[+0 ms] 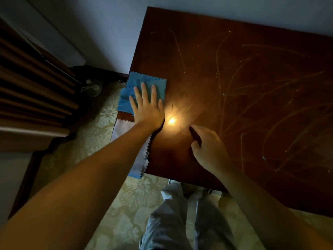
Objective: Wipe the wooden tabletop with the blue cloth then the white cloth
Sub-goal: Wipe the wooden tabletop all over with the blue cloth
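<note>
Left arm (100, 170) is covering most of white cloth (124, 127); tabletop (234, 87) is running off frame's right edge.

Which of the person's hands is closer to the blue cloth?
The left hand. It lies flat on the blue cloth at the tabletop's left edge, fingers spread. The right hand rests on bare wood off to the cloth's right, apart from it.
</note>
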Demonstrator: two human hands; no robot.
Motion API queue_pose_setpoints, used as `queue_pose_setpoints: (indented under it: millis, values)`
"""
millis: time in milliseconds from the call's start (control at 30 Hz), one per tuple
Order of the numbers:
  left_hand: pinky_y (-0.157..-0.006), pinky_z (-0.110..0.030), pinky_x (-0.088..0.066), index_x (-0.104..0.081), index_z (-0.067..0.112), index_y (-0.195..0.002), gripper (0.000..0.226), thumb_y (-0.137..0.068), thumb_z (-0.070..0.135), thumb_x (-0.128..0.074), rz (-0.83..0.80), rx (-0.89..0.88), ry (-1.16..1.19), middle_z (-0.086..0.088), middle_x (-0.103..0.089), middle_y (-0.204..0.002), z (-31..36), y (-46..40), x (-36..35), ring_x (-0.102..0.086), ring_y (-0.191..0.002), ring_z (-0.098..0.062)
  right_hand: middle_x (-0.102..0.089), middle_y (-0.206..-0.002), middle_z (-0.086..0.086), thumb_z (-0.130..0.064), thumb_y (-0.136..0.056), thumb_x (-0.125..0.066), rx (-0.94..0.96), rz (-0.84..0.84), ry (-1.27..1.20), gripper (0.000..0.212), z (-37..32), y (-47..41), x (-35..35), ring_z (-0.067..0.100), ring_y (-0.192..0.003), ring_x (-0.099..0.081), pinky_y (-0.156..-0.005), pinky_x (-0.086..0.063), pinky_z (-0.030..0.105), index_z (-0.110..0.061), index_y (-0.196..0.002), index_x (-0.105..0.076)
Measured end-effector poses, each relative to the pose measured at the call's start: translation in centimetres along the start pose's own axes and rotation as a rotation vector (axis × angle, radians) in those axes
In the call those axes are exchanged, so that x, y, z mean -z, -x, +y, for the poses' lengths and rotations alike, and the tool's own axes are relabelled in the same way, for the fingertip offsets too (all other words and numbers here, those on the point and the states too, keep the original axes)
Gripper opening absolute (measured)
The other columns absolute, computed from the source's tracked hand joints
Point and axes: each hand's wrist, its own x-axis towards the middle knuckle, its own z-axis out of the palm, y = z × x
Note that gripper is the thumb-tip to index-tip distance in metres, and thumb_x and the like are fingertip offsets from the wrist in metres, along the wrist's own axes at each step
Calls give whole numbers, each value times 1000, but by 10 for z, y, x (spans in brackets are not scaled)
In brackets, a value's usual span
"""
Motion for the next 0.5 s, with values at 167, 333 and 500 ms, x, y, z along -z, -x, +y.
queue_pose_setpoints:
  millis: [167, 333, 500]
  values:
    - [-118, -53, 12, 4, 23, -159, 62, -105, 45, -17, -14, 9, -17, -13, 13, -165, 20, 0, -5, 16, -150, -36, -55, -142, -3, -14, -98, -54, 33, 66, -16, 51, -15, -22, 3, 13, -133, -43, -99, -24, 15, -21, -148, -49]
    - [-119, -55, -1, -13, 23, -159, 62, -102, 36, -37, -16, -60, 200, -9, 1, -167, 13, -2, 11, 6, -153, -29, -57, -143, 3, -9, -98, -55, 161, 108, 22, 48, -45, -54, 10, 16, -132, -45, -98, -23, 11, -15, -145, -53]
    - [-113, -47, -16, -38, 14, -147, 55, -95, 26, -50, 279, 400, 353, -12, -30, -157, -37, 23, 20, -33, -142, -30, -54, -145, 7, -10, -95, -56, 368, 7, 181, 55, -92, -102, 2, 23, -136, -43, -109, -32, 28, -13, -149, -48]
